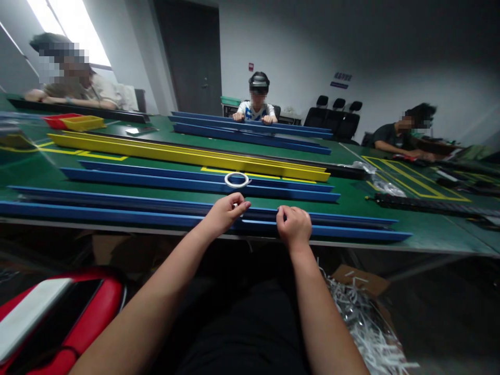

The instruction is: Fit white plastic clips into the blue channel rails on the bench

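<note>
A green table (351, 200) carries long rails laid along its length: blue rails (117, 211) at the near edge, more blue rails (175, 179) behind, then a yellow rail (175, 151). A white tape ring (236, 180) lies mid-table. Red and yellow trays (76, 121) sit toward the far left corner.

Both hands on the nearest long rail (117, 213) at the table's near edge (429, 247): left hand (226, 211) just left of right hand (294, 226), close together. Tape ring (236, 180) just behind them, sitting on the next rail back (156, 179). Further back, another long channel (175, 151), then more rails (250, 130) at the far side. Trays (74, 122) far left. Box of scraps (363, 307) below the table, on the right. Case (58, 312) low on the left.
</note>
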A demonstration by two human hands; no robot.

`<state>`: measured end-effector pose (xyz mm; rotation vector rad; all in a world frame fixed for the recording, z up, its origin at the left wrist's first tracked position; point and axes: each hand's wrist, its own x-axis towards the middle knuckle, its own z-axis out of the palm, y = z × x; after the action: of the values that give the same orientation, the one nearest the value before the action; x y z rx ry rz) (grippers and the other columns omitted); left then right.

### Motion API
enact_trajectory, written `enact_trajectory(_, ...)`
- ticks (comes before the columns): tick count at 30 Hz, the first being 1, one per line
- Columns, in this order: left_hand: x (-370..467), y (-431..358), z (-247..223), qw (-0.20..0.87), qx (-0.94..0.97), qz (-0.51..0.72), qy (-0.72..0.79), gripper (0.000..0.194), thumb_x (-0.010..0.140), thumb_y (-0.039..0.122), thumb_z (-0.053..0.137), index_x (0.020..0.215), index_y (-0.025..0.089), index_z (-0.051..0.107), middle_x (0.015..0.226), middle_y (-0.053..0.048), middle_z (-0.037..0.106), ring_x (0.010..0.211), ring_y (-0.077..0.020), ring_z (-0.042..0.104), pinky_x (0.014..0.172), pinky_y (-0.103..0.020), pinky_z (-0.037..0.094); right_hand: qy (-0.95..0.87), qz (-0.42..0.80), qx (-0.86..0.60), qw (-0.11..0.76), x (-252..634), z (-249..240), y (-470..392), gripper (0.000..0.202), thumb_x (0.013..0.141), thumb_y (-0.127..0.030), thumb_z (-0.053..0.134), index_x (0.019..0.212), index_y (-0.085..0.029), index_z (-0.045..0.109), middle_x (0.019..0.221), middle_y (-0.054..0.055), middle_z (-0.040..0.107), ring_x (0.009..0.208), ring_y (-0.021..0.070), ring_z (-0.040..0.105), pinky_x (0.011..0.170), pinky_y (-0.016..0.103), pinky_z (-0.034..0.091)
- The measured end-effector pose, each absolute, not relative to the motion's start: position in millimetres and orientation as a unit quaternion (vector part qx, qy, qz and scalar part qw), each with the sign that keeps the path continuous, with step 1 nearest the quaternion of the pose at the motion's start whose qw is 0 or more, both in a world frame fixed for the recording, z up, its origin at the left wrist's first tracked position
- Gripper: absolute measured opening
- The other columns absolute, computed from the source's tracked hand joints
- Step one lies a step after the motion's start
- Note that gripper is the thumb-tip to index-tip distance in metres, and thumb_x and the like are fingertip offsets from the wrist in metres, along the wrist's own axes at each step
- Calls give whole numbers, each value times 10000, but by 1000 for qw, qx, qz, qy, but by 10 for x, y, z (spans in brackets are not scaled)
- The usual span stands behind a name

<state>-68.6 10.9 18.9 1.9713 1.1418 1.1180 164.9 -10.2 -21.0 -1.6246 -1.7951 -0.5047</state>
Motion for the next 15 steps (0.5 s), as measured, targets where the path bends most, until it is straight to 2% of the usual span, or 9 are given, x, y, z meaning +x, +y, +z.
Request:
enact_trajectory(4, -665, 89, 210, 170, 766, 387, 485, 319, 894, 517, 505, 859, 218, 610, 682, 25, 572, 627, -126, 511, 594, -252, 349, -669, -195, -638, 329, 1792, -205, -98, 341, 967, -334, 409, 865, -212, 710, 775, 54, 671, 797, 184, 571, 853, 322, 328)
enact_trajectory(7, -598, 92, 192, 101, 782, 348, 508, 332, 920, 512, 461, 890, 230, 633, 717, 3, 614, 656, -148, 540, 596, -265, 344, -638, -197, -666, 333, 2082, -196, -86, 352, 967, -342, 405, 846, -208, 707, 771, 52, 673, 781, 181, 569, 848, 319, 326)
enact_trajectory(11, -475, 92, 138, 43, 806, 310, 502, 355, 920, 524, 464, 870, 235, 665, 839, -34, 660, 740, -167, 579, 638, -271, 367, -629, -189, -676, 335, 2442, -182, -81, 341, 961, -332, 410, 859, -207, 711, 794, 55, 680, 807, 183, 574, 850, 312, 323)
enact_trajectory(15, -468, 84, 129, 15, 829, 240, 506, 393, 845, 606, 544, 882, 249, 703, 877, -59, 670, 777, -192, 602, 651, -274, 380, -631, -180, -681, 326, 2516, -157, -96, 357, 965, -328, 392, 866, -205, 713, 788, 58, 674, 813, 187, 568, 850, 315, 312)
